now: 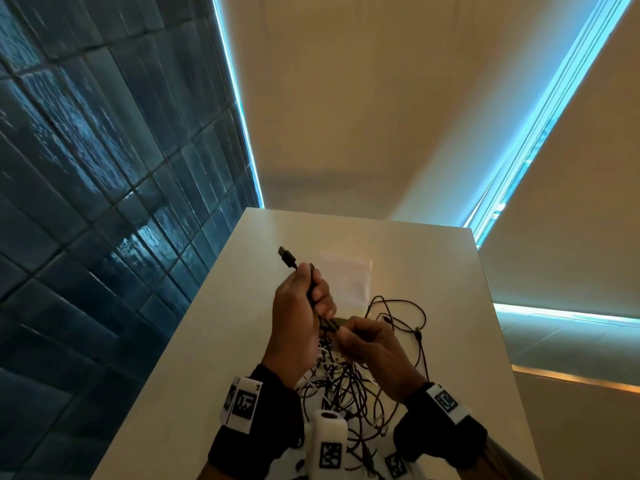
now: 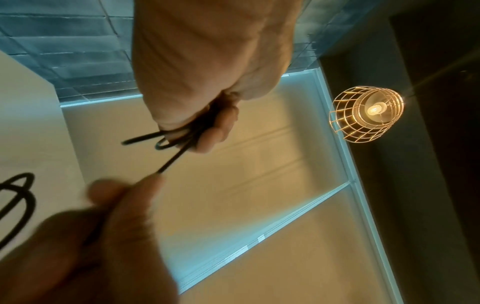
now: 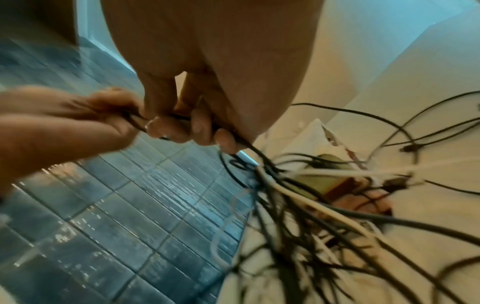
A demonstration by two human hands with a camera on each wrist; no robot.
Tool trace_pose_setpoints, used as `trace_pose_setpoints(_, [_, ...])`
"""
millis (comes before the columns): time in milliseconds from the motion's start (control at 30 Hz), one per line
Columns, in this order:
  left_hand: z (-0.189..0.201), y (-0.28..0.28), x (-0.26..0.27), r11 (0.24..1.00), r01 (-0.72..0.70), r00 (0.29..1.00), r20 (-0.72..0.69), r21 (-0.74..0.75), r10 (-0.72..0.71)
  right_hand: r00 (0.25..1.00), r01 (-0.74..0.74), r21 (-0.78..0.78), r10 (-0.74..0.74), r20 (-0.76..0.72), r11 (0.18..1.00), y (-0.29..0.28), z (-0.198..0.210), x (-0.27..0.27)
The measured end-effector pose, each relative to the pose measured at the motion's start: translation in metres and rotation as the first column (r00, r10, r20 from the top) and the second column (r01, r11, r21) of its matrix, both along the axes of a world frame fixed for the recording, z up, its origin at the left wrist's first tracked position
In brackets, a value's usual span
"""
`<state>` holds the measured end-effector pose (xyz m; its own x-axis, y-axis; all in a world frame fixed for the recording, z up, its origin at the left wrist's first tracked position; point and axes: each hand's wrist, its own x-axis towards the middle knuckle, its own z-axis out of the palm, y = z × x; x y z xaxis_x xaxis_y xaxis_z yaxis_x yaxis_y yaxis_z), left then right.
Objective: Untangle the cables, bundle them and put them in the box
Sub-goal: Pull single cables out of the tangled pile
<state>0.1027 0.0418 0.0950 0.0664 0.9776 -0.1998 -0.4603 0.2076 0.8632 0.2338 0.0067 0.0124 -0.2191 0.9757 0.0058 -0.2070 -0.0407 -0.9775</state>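
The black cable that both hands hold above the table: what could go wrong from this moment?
1. The black cable, folded in the left hand, runs through the right hand down into the tangled pile; pulling could tighten a knot there.
2. The pile lies near the table edge by the person, so a tug might drag cables off.
3. The free plug sticks out and could snag.

Both hands are up near the middle of the head view. Left hand [image 1: 298, 306] is fisted around a folded black cable [image 1: 313, 289]; right hand [image 1: 375, 344] just below pinches it too.
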Motion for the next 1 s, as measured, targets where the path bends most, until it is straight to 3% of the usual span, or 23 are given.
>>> trace_pose_setpoints(367, [0.04,0.002,-0.021,0.982,-0.047,0.996,-0.07,0.182,0.06,0.975,0.068,-0.127,-0.039,0.217,0.99,0.0,-0.053,0.014])
trace_pose_setpoints(600, [0.038,-0.006,-0.018,0.976,-0.066,0.978,-0.181,0.209,0.104,0.953,0.147,-0.173,-0.093,0.289,0.974,0.006,-0.068,0.024])
trace_pose_setpoints(700, [0.018,-0.005,-0.015,0.988,-0.032,0.935,-0.344,0.153,0.083,0.951,0.246,-0.176,-0.202,0.232,0.953,0.014,-0.054,0.023])
trace_pose_setpoints(800, [-0.014,-0.003,-0.008,0.998,-0.012,0.871,-0.489,0.06,0.04,0.966,0.255,-0.219,-0.239,0.098,0.942,0.019,-0.027,0.019])
trace_pose_setpoints(1000, [-0.044,-0.003,0.007,0.998,-0.038,0.784,-0.621,-0.043,0.003,0.984,0.125,-0.12,-0.138,-0.113,0.985,0.007,0.013,0.002])
